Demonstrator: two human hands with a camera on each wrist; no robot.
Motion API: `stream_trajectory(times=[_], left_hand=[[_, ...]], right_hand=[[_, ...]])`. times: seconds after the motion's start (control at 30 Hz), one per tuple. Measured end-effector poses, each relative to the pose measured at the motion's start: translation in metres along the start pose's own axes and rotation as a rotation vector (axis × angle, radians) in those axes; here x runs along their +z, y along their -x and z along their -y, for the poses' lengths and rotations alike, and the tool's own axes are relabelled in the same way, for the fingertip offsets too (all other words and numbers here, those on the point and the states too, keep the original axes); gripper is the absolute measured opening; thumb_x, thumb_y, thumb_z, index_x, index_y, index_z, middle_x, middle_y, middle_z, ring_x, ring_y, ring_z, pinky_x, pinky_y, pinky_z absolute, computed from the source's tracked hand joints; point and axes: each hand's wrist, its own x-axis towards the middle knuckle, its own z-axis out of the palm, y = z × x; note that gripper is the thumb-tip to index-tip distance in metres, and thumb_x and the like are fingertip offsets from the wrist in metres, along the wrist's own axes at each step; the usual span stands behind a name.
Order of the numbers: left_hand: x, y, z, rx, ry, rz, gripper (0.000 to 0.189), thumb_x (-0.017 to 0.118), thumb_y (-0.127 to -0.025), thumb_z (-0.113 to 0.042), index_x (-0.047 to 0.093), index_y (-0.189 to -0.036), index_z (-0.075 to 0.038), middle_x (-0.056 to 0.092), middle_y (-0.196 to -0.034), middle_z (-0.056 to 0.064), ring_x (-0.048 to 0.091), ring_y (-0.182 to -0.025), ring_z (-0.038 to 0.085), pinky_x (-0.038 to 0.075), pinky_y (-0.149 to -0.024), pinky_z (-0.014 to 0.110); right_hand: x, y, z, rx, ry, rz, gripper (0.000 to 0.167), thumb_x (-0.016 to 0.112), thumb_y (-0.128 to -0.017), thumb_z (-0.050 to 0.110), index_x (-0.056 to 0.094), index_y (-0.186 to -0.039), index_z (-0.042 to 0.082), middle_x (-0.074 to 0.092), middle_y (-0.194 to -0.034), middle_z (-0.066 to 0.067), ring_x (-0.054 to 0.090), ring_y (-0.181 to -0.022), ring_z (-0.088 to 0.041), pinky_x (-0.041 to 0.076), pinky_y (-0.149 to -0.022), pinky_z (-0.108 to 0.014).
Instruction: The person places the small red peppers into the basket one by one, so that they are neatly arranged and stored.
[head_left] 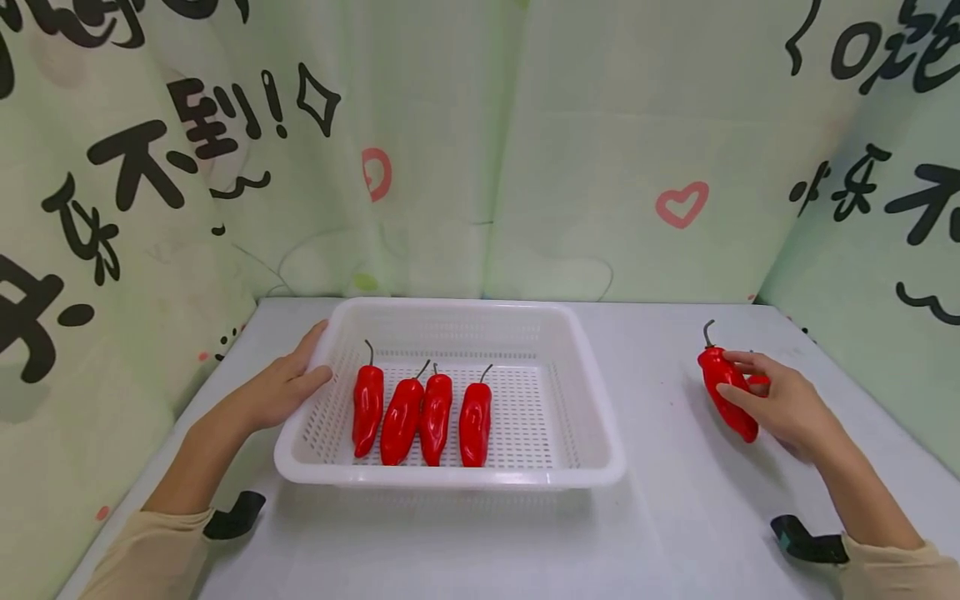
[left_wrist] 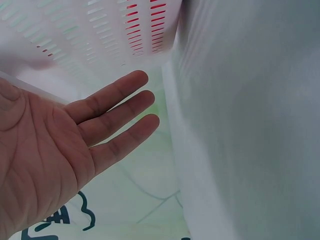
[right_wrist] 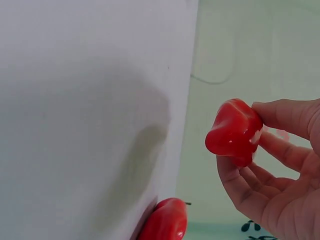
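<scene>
A white plastic basket [head_left: 592, 383] with slotted walls stands on the table, with several red peppers [head_left: 405, 417] lying side by side in its left half. At its left rim rests my left hand [head_left: 288, 387]; in the left wrist view, three straight fingers [left_wrist: 117, 120] spread beside the slotted wall. Over the table's right side my right hand [head_left: 780, 404] pinches a red pepper [head_left: 723, 383] between thumb and fingers, its stem pointing up. The right wrist view shows the held pepper [right_wrist: 235, 130] lifted off the table. Another pepper [right_wrist: 165, 220] lies below, mostly hidden behind my hand in the head view.
The white table [head_left: 480, 550] ends at a printed curtain [head_left: 585, 167] behind and at both sides. Black wrist straps [head_left: 236, 515] show at both sleeves. The table surface extends between the basket and my right hand.
</scene>
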Motion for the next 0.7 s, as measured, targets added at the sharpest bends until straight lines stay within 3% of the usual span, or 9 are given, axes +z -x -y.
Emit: stream_trajectory(times=[0.33, 0.7], left_hand=[[0.0, 0.001, 0.0, -0.025, -0.006, -0.005, 0.079, 0.049, -0.105, -0.023, -0.002, -0.163, -0.006, 0.056, -0.127, 0.032, 0.073, -0.084, 0.024, 0.064, -0.065, 0.042], [0.001, 0.001, 0.0, -0.015, -0.003, -0.002, 0.079, 0.049, -0.105, -0.023, -0.002, -0.163, -0.006, 0.055, -0.129, 0.032, 0.072, -0.085, 0.024, 0.064, -0.066, 0.043]], right_hand=[[-0.005, 0.002, 0.029, -0.05, -0.017, -0.018, 0.081, 0.067, -0.098, 0.034, 0.027, -0.158, -0.001, 0.038, -0.146, -0.036, 0.044, -0.123, -0.057, 0.063, -0.075, -0.051], [-0.008, 0.009, 0.047, -0.127, 0.036, -0.044, 0.075, 0.067, -0.099, 0.032, 0.031, -0.156, -0.002, 0.045, -0.138, -0.035, 0.047, -0.118, -0.054, 0.063, -0.069, -0.046]])
